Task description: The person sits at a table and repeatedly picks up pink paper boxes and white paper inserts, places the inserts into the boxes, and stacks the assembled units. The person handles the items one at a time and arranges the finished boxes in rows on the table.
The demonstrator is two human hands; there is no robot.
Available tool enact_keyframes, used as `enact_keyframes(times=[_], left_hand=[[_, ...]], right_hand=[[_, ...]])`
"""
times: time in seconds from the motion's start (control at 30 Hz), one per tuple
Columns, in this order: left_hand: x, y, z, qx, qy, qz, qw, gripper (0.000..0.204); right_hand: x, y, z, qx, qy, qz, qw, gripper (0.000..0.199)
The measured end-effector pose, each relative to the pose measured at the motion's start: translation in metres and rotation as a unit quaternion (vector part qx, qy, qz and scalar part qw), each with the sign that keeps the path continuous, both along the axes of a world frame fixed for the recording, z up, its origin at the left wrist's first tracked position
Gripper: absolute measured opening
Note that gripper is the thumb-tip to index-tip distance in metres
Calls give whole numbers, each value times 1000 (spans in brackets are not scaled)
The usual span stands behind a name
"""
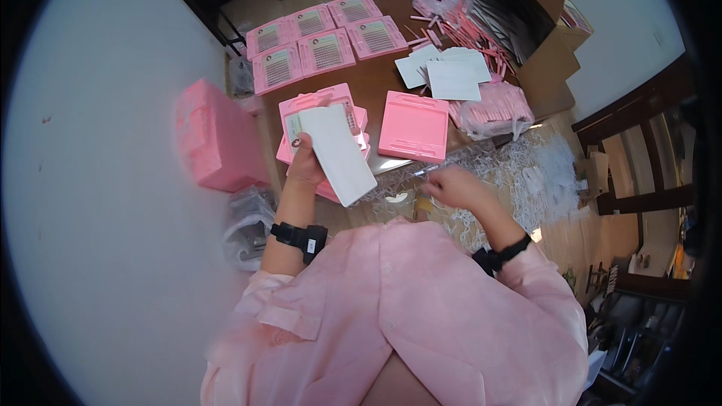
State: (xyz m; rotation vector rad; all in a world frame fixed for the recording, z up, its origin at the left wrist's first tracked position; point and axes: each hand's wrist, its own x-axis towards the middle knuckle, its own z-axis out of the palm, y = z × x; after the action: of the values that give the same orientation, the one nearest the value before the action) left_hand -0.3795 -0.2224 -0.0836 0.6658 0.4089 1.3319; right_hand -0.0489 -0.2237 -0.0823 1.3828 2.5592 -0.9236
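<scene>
My left hand (pixel 304 164) grips a white rectangular board (pixel 340 156) by its left edge, tilted over the near side of the table. Behind the board sits a stack of pink plastic frames (pixel 320 95), partly hidden by it. My right hand (pixel 454 187) is closed, its fingers curled together near the table's front edge. A small shiny sliver shows by its fingertips, too small to name. Just beyond that hand an empty pink tray (pixel 413 125) lies flat on the brown table (pixel 366 79).
Two rows of pink boards with printed sheets (pixel 326 51) cover the far left. Loose white boards (pixel 453 80), pink pens (pixel 481 43), a bagged pink bundle (pixel 493 107) and a cardboard box (pixel 547 68) crowd the right. Clear strip scraps (pixel 526 180) litter the floor.
</scene>
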Motion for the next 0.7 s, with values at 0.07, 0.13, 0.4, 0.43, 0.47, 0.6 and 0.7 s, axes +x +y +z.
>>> enact_keyframes(times=[0.07, 0.13, 0.4, 0.43, 0.47, 0.6, 0.7], left_hand=[[22, 6, -6, 12, 2, -67, 998, 114], [41, 7, -12, 21, 18, -103, 994, 114], [54, -3, -25, -28, -29, -110, 993, 108], [52, -2, -25, -28, -32, -87, 995, 107], [47, -1, -23, -26, -31, -64, 997, 105], [16, 12, -4, -32, 154, 154, 975, 93], [9, 31, 14, 85, 488, 237, 836, 118]], right_hand=[[-35, 16, 15, -4, 223, -93, 970, 27], [-72, 24, 25, -18, 335, -139, 932, 25], [-95, 22, 34, -90, 426, -129, 891, 22], [-84, 20, 31, -109, 411, -100, 900, 22], [-68, 19, 27, -126, 396, -69, 907, 23], [22, -13, -22, -145, 273, -2, 951, 23], [99, -55, -83, -66, -166, 23, 984, 28]])
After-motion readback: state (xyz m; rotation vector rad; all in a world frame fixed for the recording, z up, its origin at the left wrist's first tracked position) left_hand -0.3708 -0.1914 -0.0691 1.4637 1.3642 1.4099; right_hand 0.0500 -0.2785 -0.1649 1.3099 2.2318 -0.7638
